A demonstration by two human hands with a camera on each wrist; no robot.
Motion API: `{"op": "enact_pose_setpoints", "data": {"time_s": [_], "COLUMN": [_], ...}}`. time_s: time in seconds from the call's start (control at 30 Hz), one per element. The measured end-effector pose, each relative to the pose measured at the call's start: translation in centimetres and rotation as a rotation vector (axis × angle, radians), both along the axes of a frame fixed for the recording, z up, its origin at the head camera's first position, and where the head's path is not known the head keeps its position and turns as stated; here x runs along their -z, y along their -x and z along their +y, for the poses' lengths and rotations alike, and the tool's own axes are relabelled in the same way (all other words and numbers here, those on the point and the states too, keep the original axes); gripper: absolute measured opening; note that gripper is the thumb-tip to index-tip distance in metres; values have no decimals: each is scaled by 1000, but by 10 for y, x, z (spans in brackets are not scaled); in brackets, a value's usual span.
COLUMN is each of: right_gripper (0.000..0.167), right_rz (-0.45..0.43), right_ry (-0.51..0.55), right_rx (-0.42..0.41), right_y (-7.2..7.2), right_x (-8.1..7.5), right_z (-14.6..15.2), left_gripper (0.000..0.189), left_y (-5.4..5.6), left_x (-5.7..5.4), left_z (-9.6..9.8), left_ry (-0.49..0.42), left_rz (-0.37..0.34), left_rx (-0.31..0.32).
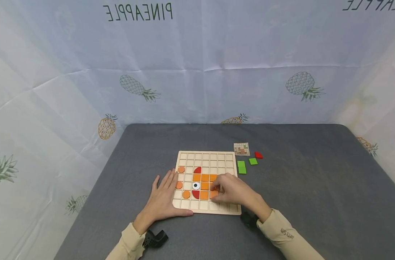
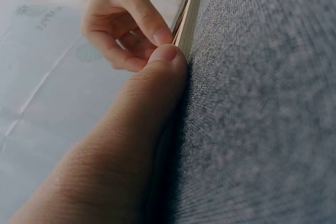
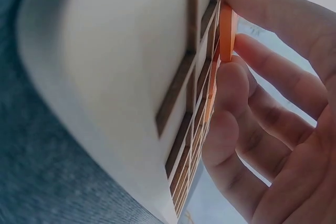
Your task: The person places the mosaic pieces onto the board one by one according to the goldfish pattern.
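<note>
A wooden grid board (image 1: pixel 207 212) lies on the table. My left hand (image 1: pixel 165 200) rests at its left side, fingers extended along the edge and thumb (image 2: pixel 167 59) against the front edge. Over the board's right-centre cells, my right hand (image 1: pixel 233 189) pinches an orange tile (image 3: pixel 226 32) between thumb and fingers, seen edge-on in the right wrist view. Orange squares (image 1: pixel 204 186), red quarter-circle pieces (image 1: pixel 196 194) and a white disc with a black dot (image 1: pixel 196 185) sit in the middle cells. Orange discs (image 1: pixel 186 194) occupy cells at the left. My right fingers hide some cells.
Beyond the board's right side lie green squares (image 1: pixel 242 170), a loose red quarter-circle (image 1: pixel 258 155) and a small printed pattern card (image 1: pixel 241 149). A dark grey cloth (image 1: pixel 301 187) covers the table. Behind it hangs a pineapple-print curtain (image 1: pixel 210 47).
</note>
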State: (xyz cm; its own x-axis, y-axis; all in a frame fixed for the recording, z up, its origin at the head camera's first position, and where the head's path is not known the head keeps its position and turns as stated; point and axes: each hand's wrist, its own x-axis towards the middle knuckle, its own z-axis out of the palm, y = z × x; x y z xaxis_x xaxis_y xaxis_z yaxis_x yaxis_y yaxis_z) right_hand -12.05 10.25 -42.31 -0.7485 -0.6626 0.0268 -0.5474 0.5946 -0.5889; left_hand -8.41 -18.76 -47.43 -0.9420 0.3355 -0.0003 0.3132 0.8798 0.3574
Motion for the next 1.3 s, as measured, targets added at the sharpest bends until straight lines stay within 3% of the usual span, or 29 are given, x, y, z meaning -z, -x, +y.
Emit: {"op": "enact_pose_setpoints", "data": {"time_s": [0.57,0.83,1.3], "right_gripper": [21,18,29], "right_rz": [-55,-1,85], "right_ry": [-6,-8,19], "right_rx": [-14,14,189], "right_y": [0,0,22], "right_x": [-1,-3,-21], "right_z": [0,8,51], "left_gripper": [145,145,145], "left_y": [0,-1,0], "left_x": [1,1,1], "left_z": [0,0,-1], "left_ry": [-4,3,-10], "left_rz": [7,10,2], "left_rx": [1,0,-2]}}
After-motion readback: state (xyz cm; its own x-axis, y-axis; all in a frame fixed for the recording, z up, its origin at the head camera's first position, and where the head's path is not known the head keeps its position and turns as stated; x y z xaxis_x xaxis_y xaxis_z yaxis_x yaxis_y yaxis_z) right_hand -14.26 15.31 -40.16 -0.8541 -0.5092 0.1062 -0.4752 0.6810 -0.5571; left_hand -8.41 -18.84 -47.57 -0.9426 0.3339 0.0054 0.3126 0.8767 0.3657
